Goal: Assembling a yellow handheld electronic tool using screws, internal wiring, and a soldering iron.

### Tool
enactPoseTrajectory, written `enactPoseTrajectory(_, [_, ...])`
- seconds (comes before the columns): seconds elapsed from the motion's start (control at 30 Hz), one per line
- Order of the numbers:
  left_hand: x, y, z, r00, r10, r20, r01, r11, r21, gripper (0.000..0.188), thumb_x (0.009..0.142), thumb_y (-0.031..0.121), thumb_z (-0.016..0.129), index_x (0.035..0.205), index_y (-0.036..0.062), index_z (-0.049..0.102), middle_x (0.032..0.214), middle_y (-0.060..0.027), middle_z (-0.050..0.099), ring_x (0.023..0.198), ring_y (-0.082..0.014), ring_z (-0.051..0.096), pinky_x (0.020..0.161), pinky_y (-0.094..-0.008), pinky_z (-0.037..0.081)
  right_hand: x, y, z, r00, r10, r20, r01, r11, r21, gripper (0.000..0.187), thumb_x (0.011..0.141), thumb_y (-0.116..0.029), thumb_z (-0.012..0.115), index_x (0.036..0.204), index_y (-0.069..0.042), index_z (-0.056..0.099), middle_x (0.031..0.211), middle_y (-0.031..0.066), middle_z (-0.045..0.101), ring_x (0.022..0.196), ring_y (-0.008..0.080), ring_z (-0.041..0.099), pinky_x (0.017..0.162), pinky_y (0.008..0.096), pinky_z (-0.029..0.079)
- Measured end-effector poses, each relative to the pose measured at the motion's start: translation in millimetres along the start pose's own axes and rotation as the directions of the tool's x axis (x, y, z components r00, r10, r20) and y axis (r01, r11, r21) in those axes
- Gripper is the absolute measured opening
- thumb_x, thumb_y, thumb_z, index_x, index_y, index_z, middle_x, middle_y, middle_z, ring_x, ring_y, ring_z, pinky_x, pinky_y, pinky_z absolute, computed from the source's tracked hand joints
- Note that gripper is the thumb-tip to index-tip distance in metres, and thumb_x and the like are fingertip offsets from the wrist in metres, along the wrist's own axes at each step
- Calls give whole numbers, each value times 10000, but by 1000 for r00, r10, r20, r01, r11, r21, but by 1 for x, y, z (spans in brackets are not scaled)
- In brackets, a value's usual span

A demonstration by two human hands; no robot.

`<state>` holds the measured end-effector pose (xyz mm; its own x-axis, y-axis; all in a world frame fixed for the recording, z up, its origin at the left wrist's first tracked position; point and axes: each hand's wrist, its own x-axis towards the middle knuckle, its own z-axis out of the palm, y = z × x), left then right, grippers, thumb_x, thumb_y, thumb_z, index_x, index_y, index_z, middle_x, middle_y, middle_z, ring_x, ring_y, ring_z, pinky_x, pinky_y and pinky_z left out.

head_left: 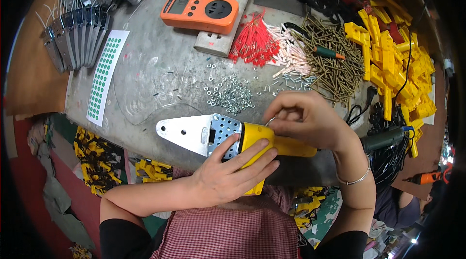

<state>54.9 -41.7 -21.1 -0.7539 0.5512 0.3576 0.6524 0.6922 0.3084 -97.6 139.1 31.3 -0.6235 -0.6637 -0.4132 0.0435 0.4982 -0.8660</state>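
A tool with a yellow plastic handle and housing lies across the near edge of the table. Its flat, tapered silver plate points left, and a perforated metal guard joins plate to housing. My left hand holds the housing from the near side, fingers laid over its top. Above the housing's far edge, my right hand is closed in a pinch on a thin, pale wire-like piece. What its other end joins is hidden. A loose thin wire curves over the table beyond the plate.
Small nuts lie beyond the tool. Farther back are red-wired parts, pale sleeves, long screws and an orange meter. Yellow housings crowd the right; metal plates and a green-dot sticker sheet lie left.
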Motion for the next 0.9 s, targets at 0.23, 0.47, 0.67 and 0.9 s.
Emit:
enactPoseTrajectory(0.23, [1, 0, -2, 1000, -27, -8, 27, 999, -25, 395, 815, 217, 589, 1201, 166, 660, 1289, -12, 604, 1263, -195, 530, 1080, -492, 321, 7, -8, 8, 938, -322, 131, 347, 874, -340, 154, 762, -1, 665, 912, -31, 682, 800, 81, 626, 679, 190, 606, 604, 287, 474])
enactPoseTrajectory(0.47, [1, 2, 0, 999, -34, -18, 33, 999, -18, 380, 817, 210, 576, 1182, 150, 661, 1279, -13, 601, 1271, -186, 518, 1071, -499, 338, 3, 9, 8, 907, -413, 81, 418, 860, -294, 140, 761, 24, 665, 895, -13, 678, 796, 106, 627, 709, 272, 631, 610, 343, 487])
enactPoseTrajectory(0.67, [3, 1, -2, 999, -32, 6, 32, 999, -7, 370, 824, 198, 590, 1187, 167, 658, 1291, -14, 610, 1239, -204, 548, 1065, -482, 336, -9, -3, 6, 993, 117, 8, -117, 992, 55, 124, 786, 41, 669, 901, -1, 652, 795, 25, 631, 705, 84, 588, 610, 237, 465])
enactPoseTrajectory(0.9, [2, 1, -2, 999, -11, 52, 11, 1000, -9, 399, 824, 203, 590, 1217, 163, 646, 1318, -44, 598, 1255, -251, 537, 1056, -495, 332, -66, 29, -17, 980, -164, -112, 122, 942, -312, 147, 745, 33, 637, 886, -7, 624, 783, 39, 593, 677, 116, 570, 608, 254, 460])
